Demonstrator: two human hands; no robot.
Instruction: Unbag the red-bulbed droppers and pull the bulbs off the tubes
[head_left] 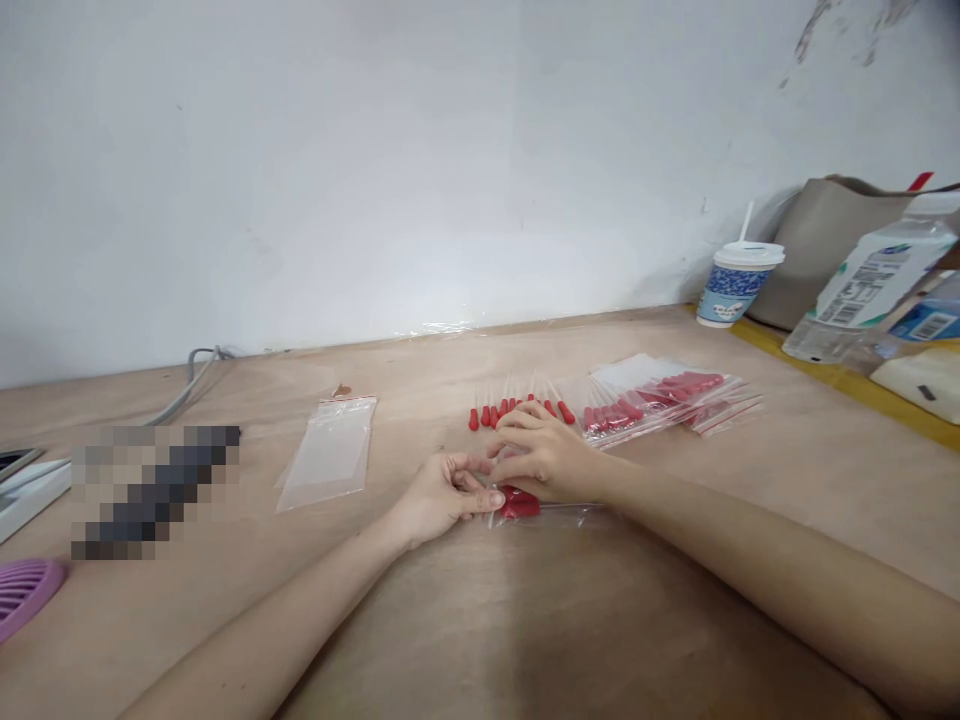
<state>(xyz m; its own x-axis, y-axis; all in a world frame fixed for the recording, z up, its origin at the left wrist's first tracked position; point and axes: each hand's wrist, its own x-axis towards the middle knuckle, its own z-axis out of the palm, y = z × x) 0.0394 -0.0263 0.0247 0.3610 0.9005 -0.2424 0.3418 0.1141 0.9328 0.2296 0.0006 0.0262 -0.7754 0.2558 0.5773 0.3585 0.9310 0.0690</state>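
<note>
A clear plastic bag [574, 516] holding red bulbs [523, 503] lies on the counter [637, 630] under the two hands; take it as the centre of the clock, with the wall [337, 180] at 12. The bulbs sit bunched in the bag's 9 o'clock end, and the rest of the bag runs flat toward 3.

The left hand [450, 495] comes in from 8 o'clock, its thumb and fingers pinching that bulb end. The right hand [544, 455] reaches in from 4 and arches over the bag, its fingers bent toward the left hand; their tips are partly hidden, so I cannot tell whether they grip the plastic.

Just beyond the right hand, at 12, loose red-bulbed pieces [485, 416] lie in a row, thin clear stems pointing to the wall. Near 2 is an overlapping pile of filled bags [660, 392], red bulbs showing through. At 10, well apart from the hands, flat clear bags [330, 450] with a red line along the top edge lie together.

Farther out toward 2 stand a lidded cup [737, 290] with a straw and a tilted plastic bottle [862, 280]. A pixelated dark object [161, 490] lies at 9.
</note>
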